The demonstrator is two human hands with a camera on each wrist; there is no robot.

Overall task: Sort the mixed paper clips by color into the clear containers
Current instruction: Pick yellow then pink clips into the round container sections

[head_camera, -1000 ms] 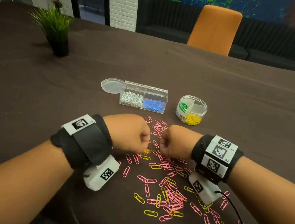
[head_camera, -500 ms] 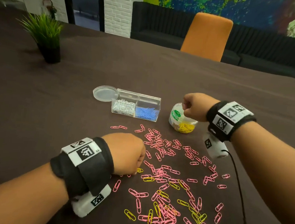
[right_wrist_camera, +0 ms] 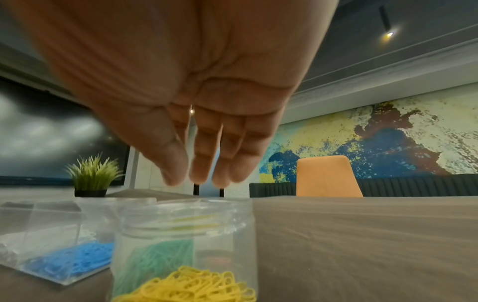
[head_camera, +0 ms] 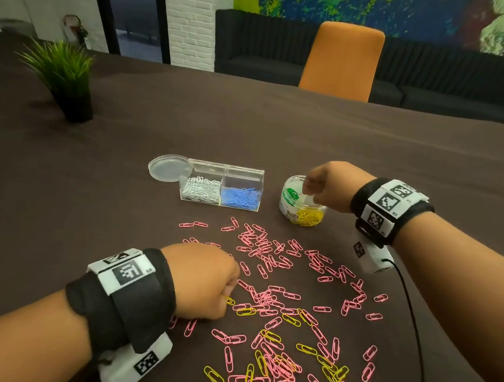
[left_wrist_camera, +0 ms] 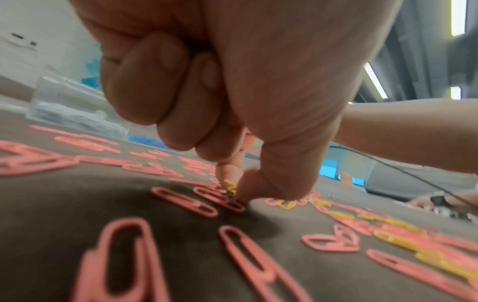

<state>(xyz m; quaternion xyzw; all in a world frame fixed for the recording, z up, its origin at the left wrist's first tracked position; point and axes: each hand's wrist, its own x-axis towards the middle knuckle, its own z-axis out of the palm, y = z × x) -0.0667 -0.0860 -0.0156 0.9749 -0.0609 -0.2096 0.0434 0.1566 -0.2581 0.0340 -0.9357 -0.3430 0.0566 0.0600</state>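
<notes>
While the right hand (head_camera: 325, 186) hovers over the round clear plastic jar (head_camera: 302, 206) at one o'clock, fingers straight, relaxed and holding nothing, the left hand (head_camera: 203, 281) is down at seven o'clock, thumb and forefinger pinched on a small yellow paper clip (head_camera: 228, 300) that looks barely off the brown tablecloth (head_camera: 159, 115). That clip pokes out at three o'clock from the fist, long axis roughly left-to-right. Its likely home, the jar's yellow compartment (head_camera: 309, 217), lies up toward one o'clock from the pinch, far nearer the right hand. Pink and yellow clips (head_camera: 269, 296) litter the centre; silver and blue sit sorted in the rectangular clear box (head_camera: 222, 185) at twelve.
</notes>
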